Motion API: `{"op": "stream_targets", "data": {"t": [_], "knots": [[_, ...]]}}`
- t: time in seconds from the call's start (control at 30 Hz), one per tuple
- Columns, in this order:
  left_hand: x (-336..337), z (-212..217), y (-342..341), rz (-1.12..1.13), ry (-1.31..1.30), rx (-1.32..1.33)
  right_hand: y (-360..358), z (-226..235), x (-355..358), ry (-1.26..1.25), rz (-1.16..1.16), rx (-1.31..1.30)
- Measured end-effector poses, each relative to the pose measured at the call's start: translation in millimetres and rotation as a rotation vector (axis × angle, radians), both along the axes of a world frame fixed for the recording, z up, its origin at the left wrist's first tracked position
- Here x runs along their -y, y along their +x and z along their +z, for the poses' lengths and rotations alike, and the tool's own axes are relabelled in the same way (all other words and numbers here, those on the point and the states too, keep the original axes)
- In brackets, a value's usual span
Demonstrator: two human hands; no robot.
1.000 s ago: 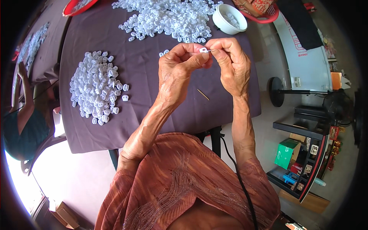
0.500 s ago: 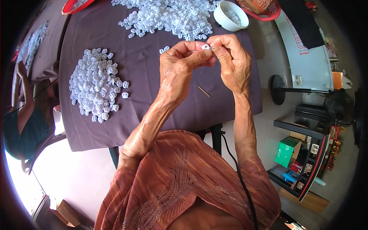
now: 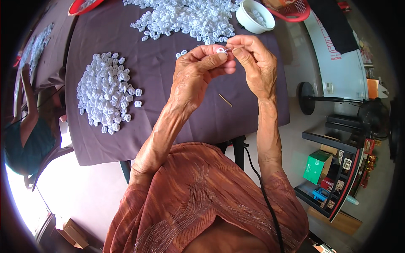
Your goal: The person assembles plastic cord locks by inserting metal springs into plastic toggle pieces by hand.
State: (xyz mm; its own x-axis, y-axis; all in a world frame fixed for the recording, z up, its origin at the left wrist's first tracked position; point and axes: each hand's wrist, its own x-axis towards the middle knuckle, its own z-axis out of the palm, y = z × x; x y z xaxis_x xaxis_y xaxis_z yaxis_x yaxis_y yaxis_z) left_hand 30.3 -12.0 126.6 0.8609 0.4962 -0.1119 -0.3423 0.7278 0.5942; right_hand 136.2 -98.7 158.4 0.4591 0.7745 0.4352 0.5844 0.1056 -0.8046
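The left hand and the right hand met above the table; between their fingertips sat one small white piece, pinched by the left thumb and finger. The right hand was closed narrow on something thin at that piece — too small to make out what it was. Most of the little piece was hidden behind the fingers.

On the purple cloth lay a heap of white pieces to the left, well apart from the hands; a bigger spread of pieces lay far off, cut by the top edge. A thin stick lay on the cloth just under the right hand. A white bowl stood at the far right corner, beside a red basket that was partly cut off; a red rim showed at the far left, mostly out of view.

On the floor at the right, a green box sat on a dark shelf with some small coloured packs — too tiny to tell apart. A white board with red marks stood farther back; a round black stand base rested near it. At the left edge, another person's arm showed, blurred by the bend of the lens.
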Motion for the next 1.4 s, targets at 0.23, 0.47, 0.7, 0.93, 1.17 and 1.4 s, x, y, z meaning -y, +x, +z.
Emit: {"op": "stream_targets", "data": {"t": [0.23, 0.47, 0.7, 0.93, 1.17, 1.4], "knots": [[2, -4, 1, 0.011, 0.031, -0.003, -1, 1, 2, -0.074, -0.017, -0.116], [1, -4, 2, -0.033, 0.049, -0.016, 4, -2, 3, -0.064, -0.012, -0.072], [3, -6, 2, -0.016, 0.078, -0.104, 5, -4, 4, -0.095, 0.004, -0.043], [5, -8, 4, 0.006, 0.093, -0.111, 6, -8, 6, -0.106, -0.003, 0.054], [2, -15, 7, 0.011, 0.008, -0.086, 5, -16, 5, -0.129, -0.026, -0.110], [-6, -25, 9, 0.005, -0.047, -0.107, 18, -38, -1, -0.122, 0.008, -0.292]]}}
